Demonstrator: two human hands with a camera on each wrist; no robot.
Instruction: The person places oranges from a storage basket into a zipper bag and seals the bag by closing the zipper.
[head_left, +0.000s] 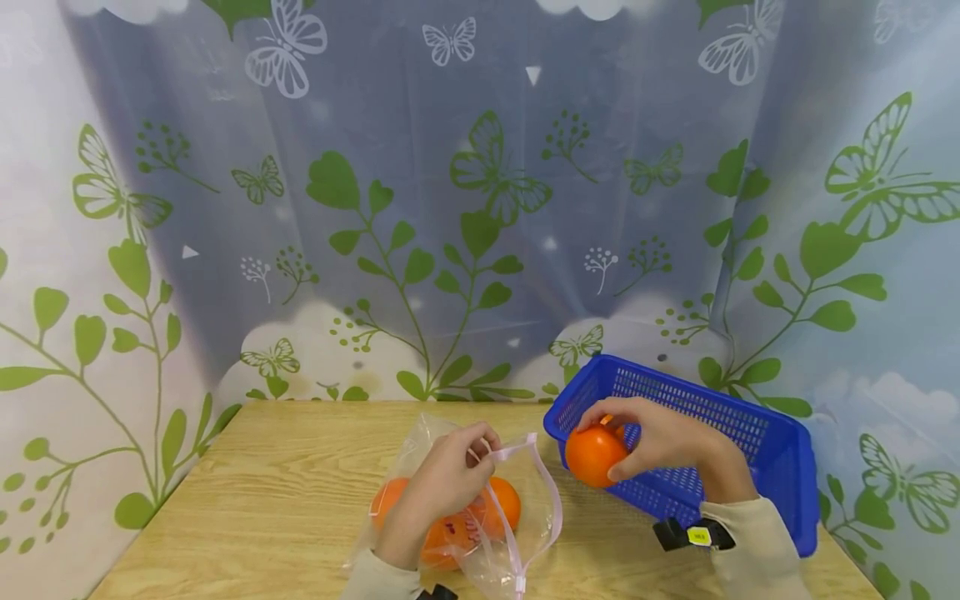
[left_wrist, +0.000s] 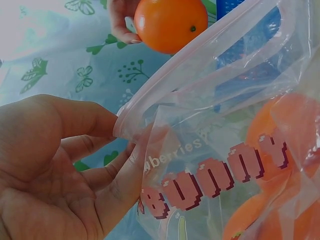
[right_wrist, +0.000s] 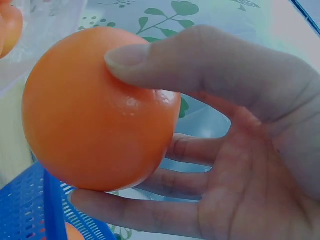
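My left hand (head_left: 450, 471) pinches the rim of a clear zip bag (left_wrist: 182, 195) between thumb and fingers, and the bag's mouth gapes toward the right. Pink zip strips (head_left: 556, 500) edge that mouth, and "Bunny" lettering is printed on the side. Several oranges (head_left: 504, 507) lie inside the bag on the table. In my right hand (head_left: 652, 437) is a single orange (head_left: 595, 456), gripped with the thumb on one side and fingers on the other. It is held up at the left end of a blue basket (head_left: 776, 467), to the right of the bag's mouth.
The blue basket stands at the right of the wooden table (head_left: 300, 467), and another orange (right_wrist: 74, 232) shows inside it in the right wrist view. A patterned curtain (head_left: 420, 250) with leaves and butterflies rises behind the table and along both sides.
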